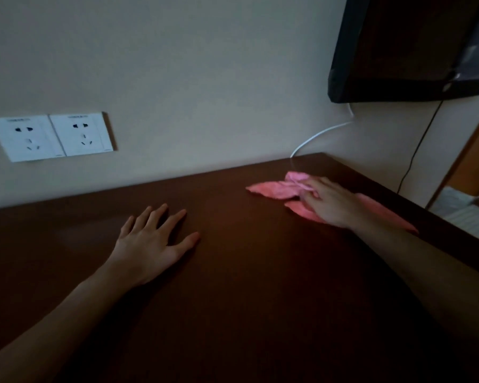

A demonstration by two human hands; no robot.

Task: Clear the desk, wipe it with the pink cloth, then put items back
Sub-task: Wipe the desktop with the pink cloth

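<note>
Left hand (152, 241) spread flat on desk (246, 272) — right hand (332, 203) presses pink cloth (271, 189) (fingertips blurred).

Dim, soft picture: the dark brown wooden desk top (233, 286) sinks into shadow, edges bend from wide-angle distortion, detail is blurred.

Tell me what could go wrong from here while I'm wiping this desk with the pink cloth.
The right hand presses the pink cloth near the desk's far right corner, where a white cable comes down to the surface; a sweep that way could snag or tug it. The cloth already reaches close to the desk's right edge, so it might slide off. The left hand lies flat on the desk and may leave prints on wiped wood.
</note>
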